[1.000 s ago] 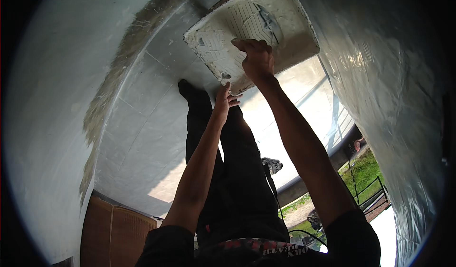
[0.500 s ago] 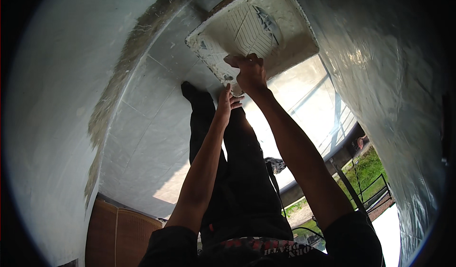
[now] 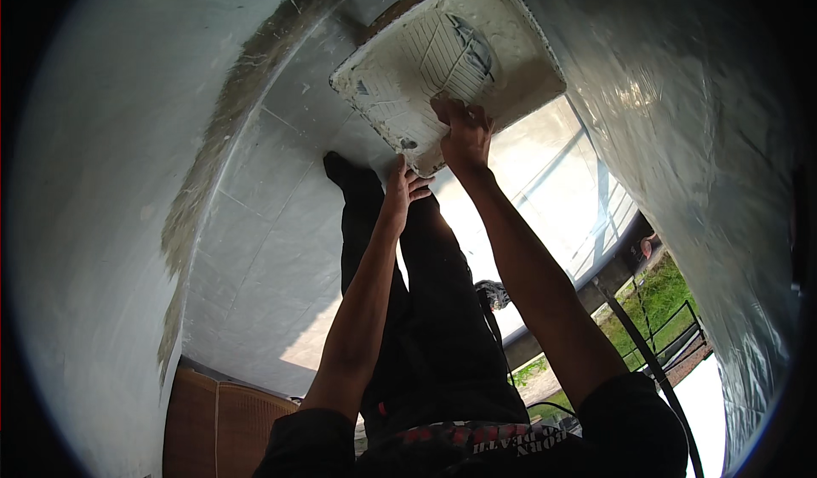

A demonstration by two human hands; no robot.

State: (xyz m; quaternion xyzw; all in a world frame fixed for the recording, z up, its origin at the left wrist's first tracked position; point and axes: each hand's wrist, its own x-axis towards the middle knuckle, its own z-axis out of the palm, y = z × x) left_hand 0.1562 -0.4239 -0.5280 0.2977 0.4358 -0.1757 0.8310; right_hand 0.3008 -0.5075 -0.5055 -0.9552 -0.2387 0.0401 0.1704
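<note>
A cream paint tray (image 3: 529, 57), ridged and caked with dried paint, is tilted in front of me at the top of the head view. Its grooved middle has a dark, bare patch. My left hand (image 3: 406, 195) grips the near corner, thumb at one side and fingers beneath the rim. Closed, my right hand (image 3: 466, 142) is over the tray's near right edge, its knuckles against the ridged surface. Whatever it may hold is hidden by the fingers.
Pale floor panels (image 3: 255, 214) lie beneath my legs (image 3: 442, 308). A curved wall with a rough grey band (image 3: 217, 137) rises at left; shiny plastic sheeting (image 3: 655, 95) hangs at right. Grass (image 3: 659, 308) and dark metal rails show beyond the lower right edge.
My right hand has shifted a little to the right and down across the tray. The tray has moved slightly left, with my left hand still at its corner.
</note>
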